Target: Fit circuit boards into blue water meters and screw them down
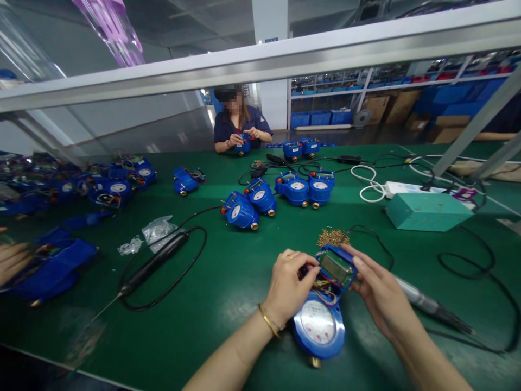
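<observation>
A blue water meter (319, 323) with a round white dial lies in front of me, its brass fitting pointing toward me. At its far end a green circuit board (337, 268) with a grey display sits in or over the blue housing, tilted. My left hand (291, 285), wearing a ring and bracelet, pinches the board's left edge; its fingertips partly cover the contact. Coloured wires (325, 290) run between board and dial. My right hand (376, 288) grips the housing's right side, some fingers hidden behind it. A pile of brass screws (332, 237) lies just beyond the housing.
An electric screwdriver (427, 304) lies right of my right hand, another black screwdriver (157, 260) at left beside a plastic bag (160, 231). Several blue meters (295, 187) stand ahead. A teal box (427, 210) sits right. A co-worker (240, 122) sits opposite; another person's hand (12, 260) shows far left.
</observation>
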`<state>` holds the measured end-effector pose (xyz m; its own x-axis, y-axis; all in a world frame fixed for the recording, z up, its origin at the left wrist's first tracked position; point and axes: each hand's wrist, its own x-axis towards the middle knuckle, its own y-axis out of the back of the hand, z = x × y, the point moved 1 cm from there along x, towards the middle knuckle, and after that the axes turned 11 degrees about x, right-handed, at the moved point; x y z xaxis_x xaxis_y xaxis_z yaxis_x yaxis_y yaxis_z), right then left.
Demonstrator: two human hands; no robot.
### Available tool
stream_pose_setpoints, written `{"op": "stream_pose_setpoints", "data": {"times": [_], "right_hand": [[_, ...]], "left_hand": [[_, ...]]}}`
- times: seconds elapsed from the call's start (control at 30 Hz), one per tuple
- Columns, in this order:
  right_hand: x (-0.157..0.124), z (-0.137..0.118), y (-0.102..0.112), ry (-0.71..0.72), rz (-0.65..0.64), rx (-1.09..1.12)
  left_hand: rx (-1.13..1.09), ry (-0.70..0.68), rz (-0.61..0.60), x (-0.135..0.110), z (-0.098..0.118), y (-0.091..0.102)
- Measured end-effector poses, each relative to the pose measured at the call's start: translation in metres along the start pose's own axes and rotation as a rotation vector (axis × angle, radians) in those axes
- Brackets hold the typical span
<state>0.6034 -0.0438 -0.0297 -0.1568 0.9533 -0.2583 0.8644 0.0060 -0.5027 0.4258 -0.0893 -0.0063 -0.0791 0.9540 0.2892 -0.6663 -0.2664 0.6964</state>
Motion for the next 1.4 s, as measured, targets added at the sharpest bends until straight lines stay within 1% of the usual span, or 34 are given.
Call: {"op": "stream_pose_setpoints", "data": {"times": [0.07,0.17,0.23,0.3,0.4,0.5,0.6,0.67,0.8,0.97,1.07,1.17,1.27,1.4], "right_hand": [[0.009,-0.004,-0.005,-0.010,-0.022,0.053],[0.021,-0.009,-0.013,0.020,-0.042,0.138],[0.027,-0.010,-0.019,0.029,-0.051,0.163],[0.031,-0.010,-0.024,0.020,-0.066,0.183],[0.034,-0.007,-0.032,0.002,-0.081,0.212],[0.036,-0.005,-0.037,-0.009,-0.087,0.235],[0.037,-0.005,-0.042,-0.009,-0.090,0.248],[0.038,-0.006,-0.046,-0.006,-0.091,0.246],[0.044,-0.007,-0.052,-0.007,-0.101,0.225],[0.060,-0.004,-0.054,-0.056,-0.121,0.174],[0.068,-0.001,-0.055,-0.078,-0.144,0.161],[0.070,0.000,-0.056,-0.084,-0.171,0.145],[0.067,-0.002,-0.058,-0.083,-0.195,0.129],[0.065,-0.002,-0.057,-0.057,-0.209,0.104]], "left_hand": [[-0.067,0.054,0.037,-0.003,-0.001,0.002],[-0.270,0.187,0.075,-0.006,-0.004,0.003],[-0.386,0.267,0.077,-0.006,-0.007,0.005],[-0.385,0.299,0.066,-0.004,-0.009,0.007],[-0.306,0.269,0.062,-0.003,-0.010,0.013],[-0.311,0.257,0.064,-0.003,-0.008,0.016],[-0.251,0.317,0.107,-0.002,-0.007,0.013],[-0.210,0.328,0.144,0.000,-0.007,0.010],[-0.198,0.274,0.165,0.002,-0.008,0.005],[-0.181,0.245,0.204,0.000,-0.008,0.003],[-0.268,0.275,0.175,-0.002,-0.010,0.003],[-0.502,0.389,0.088,-0.003,-0.012,0.006],[-0.668,0.482,0.002,-0.002,-0.010,0.013],[-0.773,0.550,-0.064,0.002,-0.003,0.025]]}}
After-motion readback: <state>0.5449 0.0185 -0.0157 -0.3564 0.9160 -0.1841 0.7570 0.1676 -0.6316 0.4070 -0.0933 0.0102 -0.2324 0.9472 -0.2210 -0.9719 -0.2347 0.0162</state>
